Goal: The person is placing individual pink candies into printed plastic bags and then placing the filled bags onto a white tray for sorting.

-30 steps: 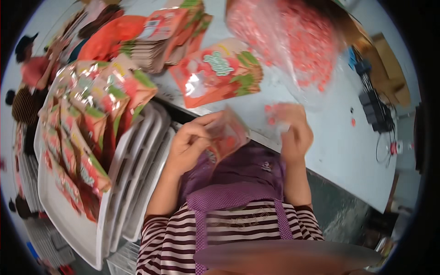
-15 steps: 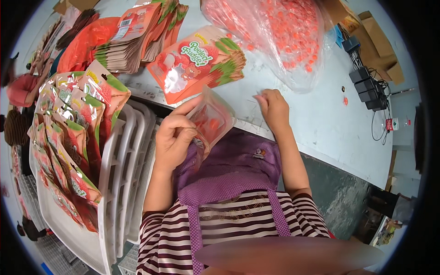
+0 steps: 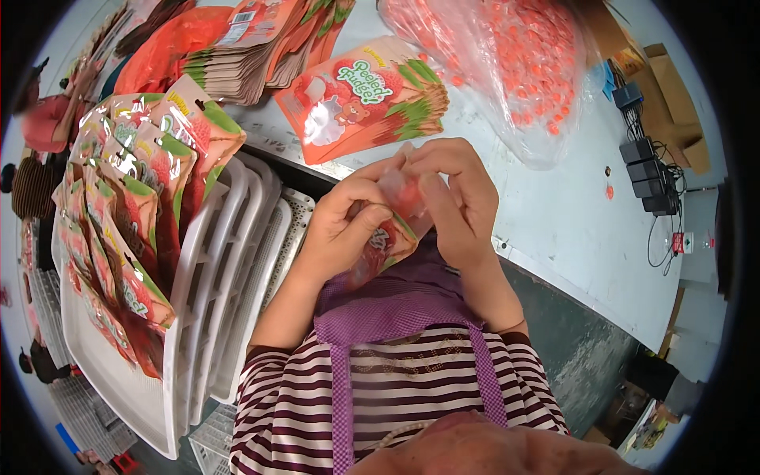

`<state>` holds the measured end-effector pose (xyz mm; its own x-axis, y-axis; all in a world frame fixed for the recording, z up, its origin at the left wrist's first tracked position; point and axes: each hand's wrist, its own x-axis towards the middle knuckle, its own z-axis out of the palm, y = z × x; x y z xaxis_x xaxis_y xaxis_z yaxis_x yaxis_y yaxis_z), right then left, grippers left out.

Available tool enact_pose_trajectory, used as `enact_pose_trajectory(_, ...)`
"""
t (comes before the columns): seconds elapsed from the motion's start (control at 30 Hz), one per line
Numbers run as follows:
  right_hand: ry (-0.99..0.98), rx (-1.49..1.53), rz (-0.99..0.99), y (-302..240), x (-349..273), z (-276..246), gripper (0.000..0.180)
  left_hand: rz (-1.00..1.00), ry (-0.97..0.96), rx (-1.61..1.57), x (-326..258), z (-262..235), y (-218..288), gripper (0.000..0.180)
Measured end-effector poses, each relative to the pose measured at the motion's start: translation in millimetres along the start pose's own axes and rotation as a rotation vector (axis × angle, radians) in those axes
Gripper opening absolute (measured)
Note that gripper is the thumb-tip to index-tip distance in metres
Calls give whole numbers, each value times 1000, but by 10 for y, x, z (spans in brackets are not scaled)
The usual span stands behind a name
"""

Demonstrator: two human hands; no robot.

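Both hands are pinched on one small red pouch (image 3: 389, 229): left hand (image 3: 342, 229) wraps its lower half, right hand (image 3: 455, 198) nips the clear top. Just beyond the grip sits a pouch stack (image 3: 360, 99); a loose pinch could probably spill candy into the lap.

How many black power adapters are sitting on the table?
3 black power adapters, in a row at the table's right edge: top, middle, bottom. More may be hidden beyond.

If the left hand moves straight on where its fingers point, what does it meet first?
Probably the right hand: the left hand points up-right across the small pouch both hold. Depth is unclear.
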<state>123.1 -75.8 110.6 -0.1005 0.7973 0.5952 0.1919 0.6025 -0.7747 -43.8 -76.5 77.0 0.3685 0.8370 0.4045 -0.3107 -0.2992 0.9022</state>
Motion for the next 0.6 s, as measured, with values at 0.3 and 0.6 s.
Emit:
enact_pose_trajectory(0.3,-554,-457,-170,-323,30,-42,13,-183,69,-17,-95,-168,111,4)
enact_pose_trajectory(0.6,-709,-264,123,-398,-218,-23,27,-22,-210,73,-205,-9,280,4)
